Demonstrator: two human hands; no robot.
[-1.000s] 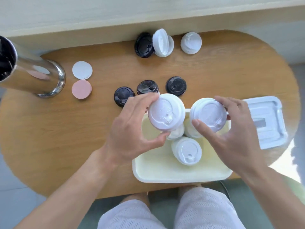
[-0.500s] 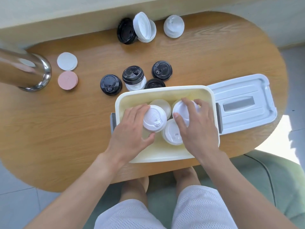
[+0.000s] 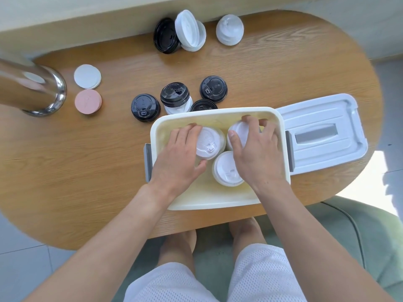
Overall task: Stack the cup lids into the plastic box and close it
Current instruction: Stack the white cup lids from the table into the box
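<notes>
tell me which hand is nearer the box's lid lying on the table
Right. The right hand is at the box's right end beside the box lid; the left hand is farther away.

Bright, even daylight is filling the scene. A blown-out white patch of sun is lying on the floor just off the worktop's [image 3: 65, 171] right end. Shadows are staying soft and short beneath the hands and beside the plastic box [image 3: 218, 115]. The steel cylinder [image 3: 32, 90] at the worktop's left end is smearing with motion blur and carrying glare on its rim. Wide-angle distortion is bowing the worktop's edges, most strongly toward the corners. The centre is staying fairly sharp.
</notes>
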